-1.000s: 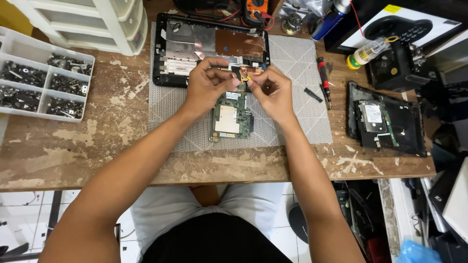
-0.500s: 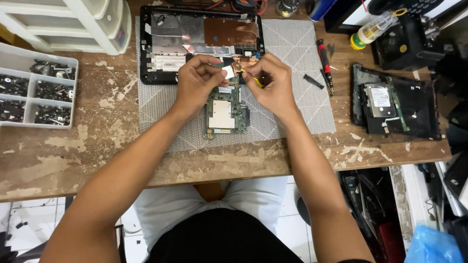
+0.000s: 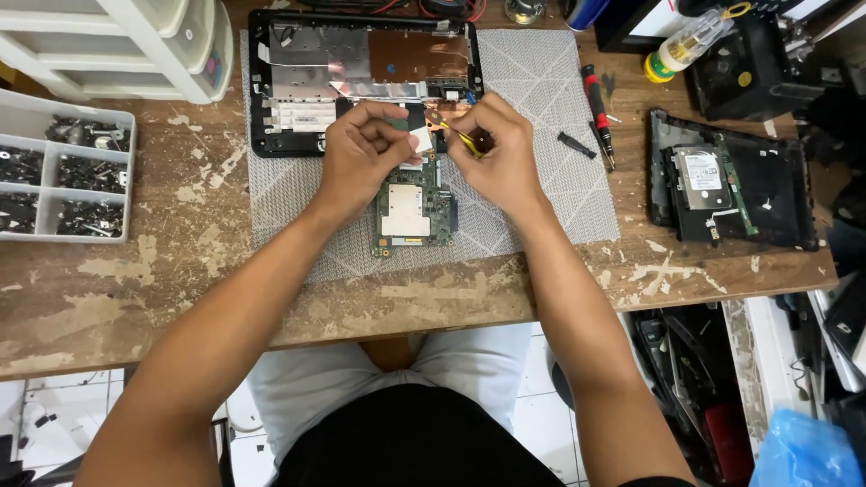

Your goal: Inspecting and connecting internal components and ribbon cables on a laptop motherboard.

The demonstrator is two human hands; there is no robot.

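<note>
Seen from the head camera, both hands meet over a green circuit board (image 3: 408,209) that lies on a grey patterned work mat (image 3: 550,108) in the middle of a worn wooden bench (image 3: 162,280). The left hand (image 3: 361,153) is curled, its thumb and fingers pinched on a small pale pad (image 3: 420,140) at the board's upper edge. The right hand (image 3: 498,149) is closed around a thin yellow tool (image 3: 465,140), whose tip points toward that same pad; the fingertips of the two hands sit just beside each other. The board's far end is covered by the hands, so what the tool's tip touches cannot be made out. Directly behind the hands, at the far edge of the mat, lies an opened black laptop base (image 3: 361,63) with silver and copper-coloured shielding inside. To the right of the mat a red-and-black screwdriver (image 3: 597,110) lies on the mat's edge, with a small black piece (image 3: 575,144) beside it. Further right rests another black shell holding a hard drive (image 3: 702,176). At the left edge of the bench stands a clear compartment tray of screws (image 3: 63,171), and behind it a white drawer unit (image 3: 135,41). A small bottle with a yellow cap (image 3: 687,41) lies at the far right corner.
</note>
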